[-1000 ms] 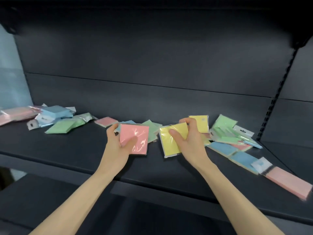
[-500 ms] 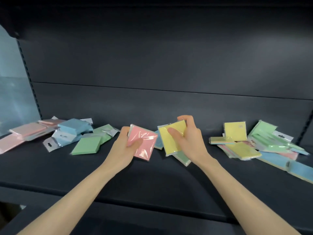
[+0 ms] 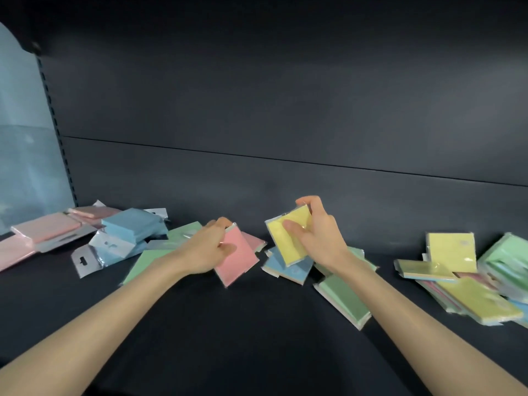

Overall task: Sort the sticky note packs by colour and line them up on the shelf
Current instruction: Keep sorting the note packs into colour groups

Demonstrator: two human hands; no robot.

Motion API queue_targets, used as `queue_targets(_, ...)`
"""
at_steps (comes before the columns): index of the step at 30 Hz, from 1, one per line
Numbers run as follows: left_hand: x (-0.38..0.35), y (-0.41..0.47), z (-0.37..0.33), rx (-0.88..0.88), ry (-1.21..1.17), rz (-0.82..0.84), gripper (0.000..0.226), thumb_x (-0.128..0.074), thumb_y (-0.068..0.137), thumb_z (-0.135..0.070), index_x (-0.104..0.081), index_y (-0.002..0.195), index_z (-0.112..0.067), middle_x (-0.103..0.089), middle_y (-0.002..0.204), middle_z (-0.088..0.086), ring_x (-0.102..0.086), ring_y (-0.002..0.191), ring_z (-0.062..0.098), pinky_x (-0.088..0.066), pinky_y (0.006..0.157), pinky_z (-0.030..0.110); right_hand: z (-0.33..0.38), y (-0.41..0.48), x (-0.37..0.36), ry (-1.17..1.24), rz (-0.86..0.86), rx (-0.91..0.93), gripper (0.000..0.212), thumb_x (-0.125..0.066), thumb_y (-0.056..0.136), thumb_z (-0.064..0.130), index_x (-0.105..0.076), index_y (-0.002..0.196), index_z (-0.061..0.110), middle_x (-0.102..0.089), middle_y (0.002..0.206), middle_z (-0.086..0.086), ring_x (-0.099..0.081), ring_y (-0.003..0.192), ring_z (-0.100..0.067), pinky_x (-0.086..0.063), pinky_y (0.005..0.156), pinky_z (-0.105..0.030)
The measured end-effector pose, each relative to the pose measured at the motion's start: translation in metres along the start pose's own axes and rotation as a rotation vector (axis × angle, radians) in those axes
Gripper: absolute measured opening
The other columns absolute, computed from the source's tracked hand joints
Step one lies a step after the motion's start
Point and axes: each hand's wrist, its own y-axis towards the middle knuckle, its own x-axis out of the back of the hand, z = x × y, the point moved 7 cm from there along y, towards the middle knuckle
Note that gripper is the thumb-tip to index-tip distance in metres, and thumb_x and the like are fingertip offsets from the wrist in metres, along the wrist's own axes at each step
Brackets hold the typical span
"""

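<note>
At the centre of the frame, a pink pack [image 3: 237, 257] is gripped in the person's left hand [image 3: 204, 248], and a yellow pack [image 3: 290, 238] is pinched by the right hand [image 3: 320, 238]. Both are held above the dark shelf [image 3: 228, 324]. More packs lie scattered left [image 3: 131, 228] and right [image 3: 451, 252].

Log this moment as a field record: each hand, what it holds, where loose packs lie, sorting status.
Left hand: holds a pink pack
Right hand: holds a yellow pack
Shelf left end: pink packs and blue packs, heaped
Shelf centre: blue pack and green pack, flat, near the right hand
Shelf right end: mixed heap with second yellow pack, green packs
Sorting: no colour line formed yet
</note>
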Motion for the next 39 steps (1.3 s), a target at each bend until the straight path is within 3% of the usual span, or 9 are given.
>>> queue_targets(7, -0.008, 0.034, 0.005, -0.125, 0.317, 0.096, 0.043, -0.051, 0.094, -0.03, -0.044, 0.132, -0.011, -0.051, 0.132, 0.007, -0.043, 0.124, 0.025, -0.033, 0.103, 0.039, 0.0, 0.016, -0.008, -0.083, -0.022, -0.025, 0.043, -0.06, 0.09, 0.031, -0.038, 0.126, 0.02, -0.041, 0.061, 0.005, -0.043, 0.057, -0.012, -0.038, 0.059, -0.031)
queue_targets(14, -0.019, 0.052, 0.01, -0.241, 0.356, 0.164, 0.04, -0.05, 0.093, -0.027, -0.045, 0.13, -0.014, -0.052, 0.13, 0.005, -0.048, 0.12, 0.023, -0.035, 0.102, 0.039, -0.004, 0.013, -0.006, -0.125, -0.076, -0.085, 0.043, -0.062, 0.089, 0.031, -0.039, 0.123, 0.023, -0.054, 0.076, -0.005, -0.051, 0.067, -0.021, -0.048, 0.072, -0.04)
queue_targets(17, -0.018, 0.051, 0.004, -0.305, 0.36, 0.125, 0.039, -0.051, 0.093, -0.027, -0.045, 0.131, -0.019, -0.05, 0.128, 0.0, -0.047, 0.12, 0.019, -0.034, 0.101, 0.036, -0.006, 0.01, -0.006, -0.149, -0.084, -0.099, 0.041, -0.06, 0.089, 0.031, -0.038, 0.123, 0.023, -0.048, 0.067, -0.001, -0.047, 0.06, -0.019, -0.046, 0.068, -0.038)
queue_targets(21, -0.006, 0.05, -0.029, -0.411, 0.008, 0.022, 0.042, -0.059, 0.09, -0.028, -0.049, 0.13, -0.02, -0.055, 0.122, -0.004, -0.054, 0.109, 0.01, -0.044, 0.095, 0.028, -0.01, 0.003, 0.009, -0.133, -0.116, -0.118, 0.039, -0.057, 0.092, 0.023, -0.039, 0.126, 0.02, -0.056, 0.078, -0.009, -0.054, 0.072, -0.026, -0.046, 0.069, -0.038)
queue_targets(24, -0.014, 0.045, -0.066, -0.474, -0.173, 0.084, 0.049, -0.065, 0.087, -0.031, -0.047, 0.131, -0.022, -0.057, 0.117, -0.008, -0.056, 0.103, 0.003, -0.045, 0.088, 0.019, -0.016, -0.005, 0.029, -0.111, -0.145, -0.113, 0.036, -0.053, 0.093, 0.014, -0.04, 0.126, 0.017, -0.049, 0.071, 0.0, -0.049, 0.065, -0.017, -0.04, 0.061, -0.026)
queue_targets(28, -0.039, 0.045, -0.116, -0.542, -0.313, 0.17, 0.043, -0.064, 0.088, -0.028, -0.05, 0.127, -0.018, -0.063, 0.108, -0.008, -0.062, 0.096, 0.003, -0.05, 0.086, 0.023, -0.031, -0.019, 0.067, -0.081, -0.206, -0.135, 0.034, -0.047, 0.091, 0.004, -0.043, 0.123, 0.017, -0.043, 0.069, 0.005, -0.044, 0.065, -0.013, -0.034, 0.053, -0.015)
queue_targets(31, -0.055, 0.053, -0.147, -0.524, -0.393, 0.173, 0.039, -0.063, 0.088, -0.027, -0.052, 0.124, -0.015, -0.063, 0.098, -0.007, -0.063, 0.089, 0.008, -0.052, 0.085, 0.029, -0.05, -0.03, 0.096, -0.049, -0.232, -0.148, 0.034, -0.046, 0.09, 0.003, -0.046, 0.121, 0.018, -0.042, 0.069, 0.007, -0.043, 0.064, -0.007, -0.035, 0.055, -0.013)
queue_targets(35, -0.085, 0.059, -0.192, -0.497, -0.47, 0.215, 0.03, -0.064, 0.088, -0.023, -0.056, 0.115, -0.015, -0.064, 0.086, -0.005, -0.066, 0.076, 0.01, -0.052, 0.08, 0.031, -0.083, -0.044, 0.134, -0.004, -0.236, -0.163, 0.036, -0.051, 0.089, 0.004, -0.049, 0.121, 0.02, -0.048, 0.077, 0.002, -0.046, 0.071, -0.013, -0.038, 0.064, -0.024)
queue_targets(39, -0.115, 0.063, -0.234, -0.416, -0.584, 0.213, 0.017, -0.063, 0.088, -0.008, -0.052, 0.1, -0.013, -0.062, 0.081, 0.004, -0.069, 0.07, 0.013, -0.056, 0.068, 0.021, -0.117, -0.05, 0.174, -0.054, -0.184, -0.145, 0.041, -0.057, 0.089, 0.009, -0.048, 0.128, 0.019, -0.047, 0.077, 0.01, -0.047, 0.069, -0.005, -0.038, 0.06, -0.012)
